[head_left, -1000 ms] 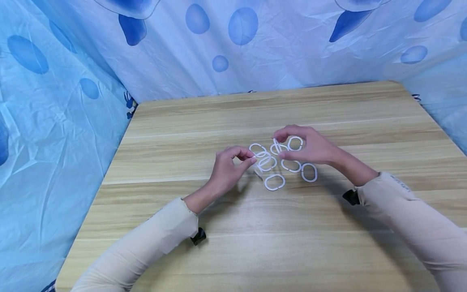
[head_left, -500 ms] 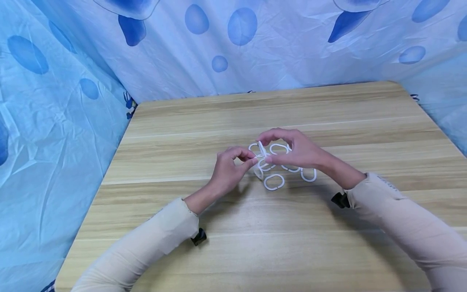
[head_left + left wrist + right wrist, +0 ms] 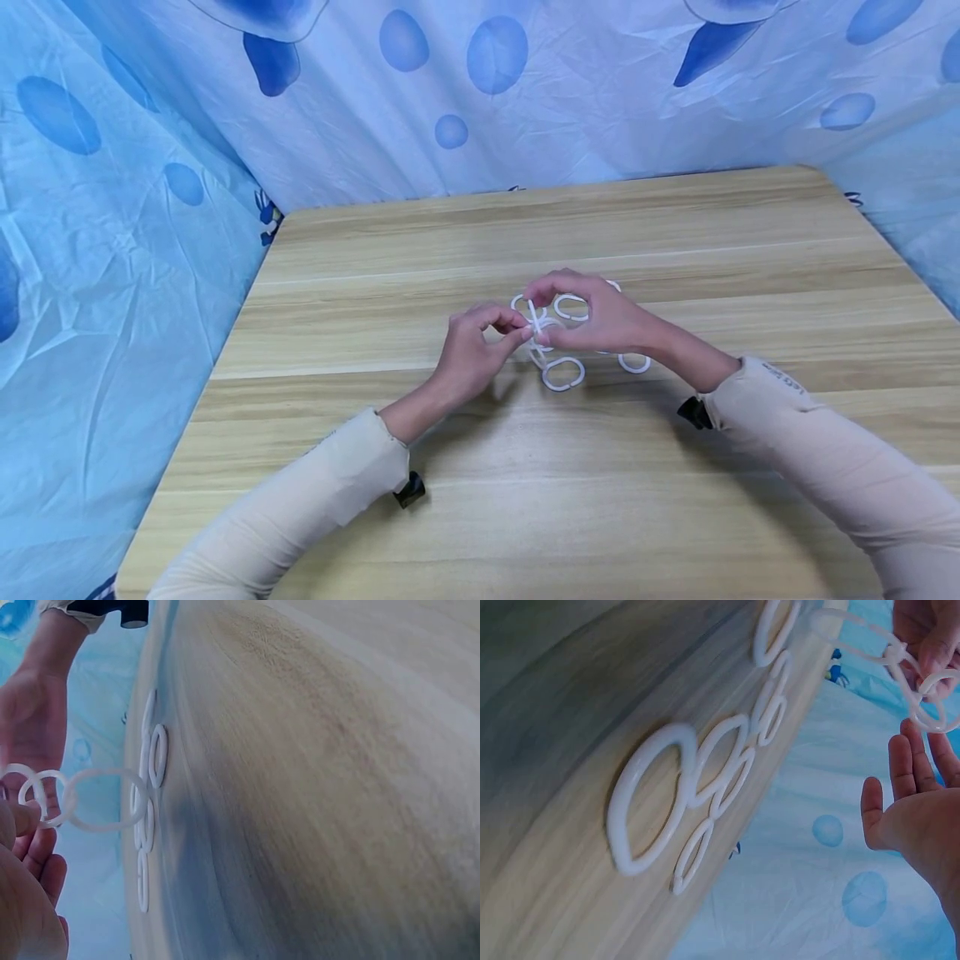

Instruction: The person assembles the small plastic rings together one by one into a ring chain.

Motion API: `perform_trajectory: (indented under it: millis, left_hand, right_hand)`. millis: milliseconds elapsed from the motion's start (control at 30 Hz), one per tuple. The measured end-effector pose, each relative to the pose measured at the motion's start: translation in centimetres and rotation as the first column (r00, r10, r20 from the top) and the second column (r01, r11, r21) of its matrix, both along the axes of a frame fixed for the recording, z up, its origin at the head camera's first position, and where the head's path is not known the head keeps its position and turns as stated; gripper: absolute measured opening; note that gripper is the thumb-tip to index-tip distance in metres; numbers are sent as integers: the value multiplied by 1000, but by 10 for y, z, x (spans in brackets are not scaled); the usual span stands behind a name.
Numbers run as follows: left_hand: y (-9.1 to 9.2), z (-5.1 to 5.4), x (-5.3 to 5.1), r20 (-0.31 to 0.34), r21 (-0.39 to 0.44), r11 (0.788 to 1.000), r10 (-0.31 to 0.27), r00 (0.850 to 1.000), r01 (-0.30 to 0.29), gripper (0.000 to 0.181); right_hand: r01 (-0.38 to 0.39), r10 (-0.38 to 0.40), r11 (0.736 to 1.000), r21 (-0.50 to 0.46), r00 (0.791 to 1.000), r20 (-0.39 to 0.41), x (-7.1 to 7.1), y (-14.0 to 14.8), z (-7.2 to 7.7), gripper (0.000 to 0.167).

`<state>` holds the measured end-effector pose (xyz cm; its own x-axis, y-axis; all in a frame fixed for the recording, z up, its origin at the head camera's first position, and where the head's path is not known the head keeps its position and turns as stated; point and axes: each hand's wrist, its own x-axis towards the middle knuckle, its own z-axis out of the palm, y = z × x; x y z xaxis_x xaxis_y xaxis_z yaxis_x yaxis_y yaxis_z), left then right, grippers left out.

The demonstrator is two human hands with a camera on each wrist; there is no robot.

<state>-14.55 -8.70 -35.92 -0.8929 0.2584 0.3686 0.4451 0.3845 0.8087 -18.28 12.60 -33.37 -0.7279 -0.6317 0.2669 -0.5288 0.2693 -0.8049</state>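
Linked white rings hang above the desk, a little to the 1 o'clock side of its middle, between two bare hands. The left hand, at 9 o'clock from them, pinches them between thumb and forefinger. From 3 o'clock comes the right hand, its thumb and forefinger clamped on the ends of an upright ring just beside the left fingertips; whether that ring is hooked into the others cannot be told. More loose rings lie flat around and below: a near ring at 5 o'clock from the hands' meeting point, an outer ring at 4 o'clock beneath the right wrist, a far ring at 2 o'clock, seen through the gap of the right hand, and others partly hidden by the fingers. In the right wrist view several of these touch or overlap on the desk, whose top is pale striped wood. Two light sleeves reach in from 7 and 4 o'clock, the left sleeve and the right sleeve, each with a small black device at the cuff. A blue curtain with darker spots hangs beyond, from 9 round through 12 to 3 o'clock.
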Motion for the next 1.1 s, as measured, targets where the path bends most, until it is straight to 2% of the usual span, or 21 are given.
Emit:
perform_trajectory:
  millis: [167, 300, 400, 567, 800, 933, 1100]
  left_hand:
    - [-1, 1, 1, -2, -4, 1000, 13, 1000, -13, 6]
    - [-2, -1, 1, -5, -3, 1000, 20, 1000, -20, 8]
    - [-3, -1, 1, -6, 4, 1000, 31, 999, -31, 10]
    - [-2, 1, 1, 16, 16, 999, 46, 999, -46, 6]
    - [-2, 3, 1, 59, 51, 998, 35, 998, -38, 9]
    - [-2, 4, 1, 123, 54, 998, 34, 992, -40, 14]
    - [-1, 7, 1, 221, 89, 996, 6, 975, -26, 19]
  right_hand:
    - [18, -14, 999, 34, 991, -133, -2, 2, -4, 49]
    - [10, 1, 999, 44, 971, -240, -4, 3, -3, 51]
    - [4, 9, 999, 43, 957, -290, -5, 3, -3, 51]
    - [0, 19, 998, 57, 944, -330, -4, 0, -3, 49]
    - [3, 27, 997, 82, 931, -364, -3, -2, -2, 49]
    - [10, 26, 996, 93, 924, -381, -2, -3, -2, 49]
    - [17, 29, 994, 107, 908, -419, -1, -4, -3, 49]
